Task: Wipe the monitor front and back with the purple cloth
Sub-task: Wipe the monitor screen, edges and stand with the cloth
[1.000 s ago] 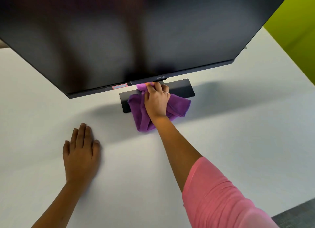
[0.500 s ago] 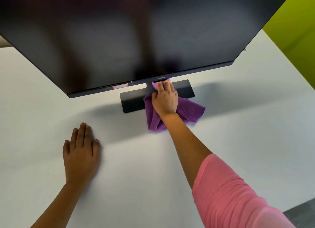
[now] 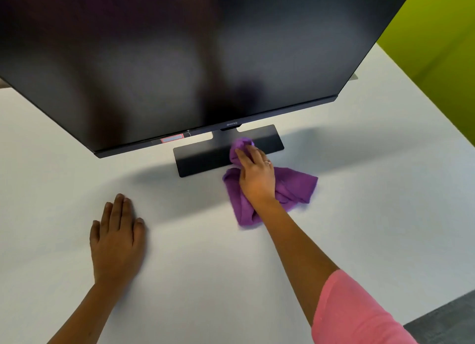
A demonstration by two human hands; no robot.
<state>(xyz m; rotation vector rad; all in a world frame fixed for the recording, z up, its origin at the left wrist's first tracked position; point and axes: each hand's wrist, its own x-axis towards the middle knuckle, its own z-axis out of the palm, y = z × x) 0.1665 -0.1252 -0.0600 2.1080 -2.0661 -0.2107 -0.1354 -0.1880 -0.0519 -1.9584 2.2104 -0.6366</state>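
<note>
A large black monitor (image 3: 180,60) fills the top of the view, its dark screen facing me. Its flat black base (image 3: 203,161) rests on the white table under the lower bezel. My right hand (image 3: 255,175) presses the purple cloth (image 3: 295,186) onto the right part of the base, fingers closed on a bunched end of it. The rest of the cloth trails onto the table toward me and to the right. My left hand (image 3: 117,237) lies flat on the table to the left, palm down, holding nothing. The monitor's back is hidden.
The white table (image 3: 359,202) spreads around the monitor. A green wall (image 3: 442,40) stands at the far right. A strip of grey floor (image 3: 447,318) shows past the table's near right edge. A small pink-edged sticker (image 3: 171,139) sits on the lower bezel.
My right hand has slid the cloth rightward along the base, from under the bezel's middle to the base's right part. The cloth now trails farther right. My left hand has stayed put.
</note>
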